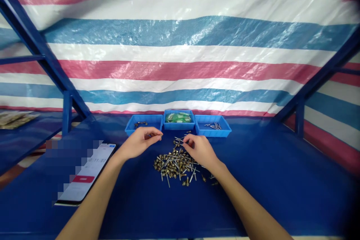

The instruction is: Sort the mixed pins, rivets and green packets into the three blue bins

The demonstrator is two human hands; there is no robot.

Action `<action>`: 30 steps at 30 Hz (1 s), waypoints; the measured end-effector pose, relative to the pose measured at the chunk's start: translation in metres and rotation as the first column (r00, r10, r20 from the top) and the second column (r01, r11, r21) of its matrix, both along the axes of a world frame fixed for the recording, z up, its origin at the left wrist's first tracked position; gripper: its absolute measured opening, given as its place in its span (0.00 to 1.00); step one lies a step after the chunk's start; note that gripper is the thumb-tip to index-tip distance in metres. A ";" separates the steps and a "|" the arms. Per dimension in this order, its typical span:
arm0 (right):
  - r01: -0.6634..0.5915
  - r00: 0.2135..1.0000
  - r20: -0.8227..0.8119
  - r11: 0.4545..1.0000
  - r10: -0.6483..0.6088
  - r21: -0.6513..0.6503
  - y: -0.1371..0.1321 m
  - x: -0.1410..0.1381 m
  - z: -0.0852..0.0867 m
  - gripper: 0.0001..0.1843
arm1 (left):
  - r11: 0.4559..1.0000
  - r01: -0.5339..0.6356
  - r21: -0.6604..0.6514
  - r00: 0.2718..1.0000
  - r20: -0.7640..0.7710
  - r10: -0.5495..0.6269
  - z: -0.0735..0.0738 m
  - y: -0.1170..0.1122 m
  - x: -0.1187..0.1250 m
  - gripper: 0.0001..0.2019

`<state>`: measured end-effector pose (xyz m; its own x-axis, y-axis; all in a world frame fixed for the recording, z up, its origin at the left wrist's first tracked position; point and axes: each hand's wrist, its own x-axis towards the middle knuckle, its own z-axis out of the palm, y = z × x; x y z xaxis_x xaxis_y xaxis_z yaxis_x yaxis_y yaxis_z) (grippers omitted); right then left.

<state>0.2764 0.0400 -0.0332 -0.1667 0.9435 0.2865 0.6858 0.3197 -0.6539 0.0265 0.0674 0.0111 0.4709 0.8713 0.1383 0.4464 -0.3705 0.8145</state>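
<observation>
Brass-coloured and silver metal pieces lie heaped near the middle of a blue tabletop, between a person's two bare hands. The left hand, raised beyond the heap's left side, pinches a small piece between thumb and forefinger. The right hand reaches over the heap's far right side, fingertips bent beside silver pins; whether they grip one cannot be told. Along the far edge stand three blue trays: the left tray with a few dark parts, the middle tray with green contents, the right tray with slim metal rods. A lit phone lies toward the left edge.
</observation>
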 end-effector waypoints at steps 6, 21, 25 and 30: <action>0.024 0.984 0.180 0.997 -0.012 -0.067 0.000 0.005 -0.004 0.05 | 0.775 -0.467 0.426 0.880 0.135 0.456 -0.011 0.014 -0.008 0.15; 0.097 0.965 0.240 0.995 -0.101 0.028 0.000 -0.001 -0.004 0.07 | 0.877 0.091 0.472 0.969 -0.246 0.032 -0.029 -0.015 0.042 0.09; -0.008 0.999 0.031 0.996 0.005 0.085 0.000 -0.001 0.001 0.07 | 0.870 0.088 0.486 0.971 -0.238 0.035 -0.034 -0.018 0.049 0.12; -0.068 0.938 -0.337 0.997 0.076 0.037 0.000 -0.004 0.003 0.07 | 0.866 0.125 0.484 0.971 -0.239 -0.006 -0.036 -0.016 0.050 0.11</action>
<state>0.2720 0.0400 -0.0298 -0.1235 0.9246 0.3603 0.4003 0.3786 -0.8345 0.0770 0.0518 -0.0253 0.5941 0.6825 0.4258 0.5535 -0.7309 0.3992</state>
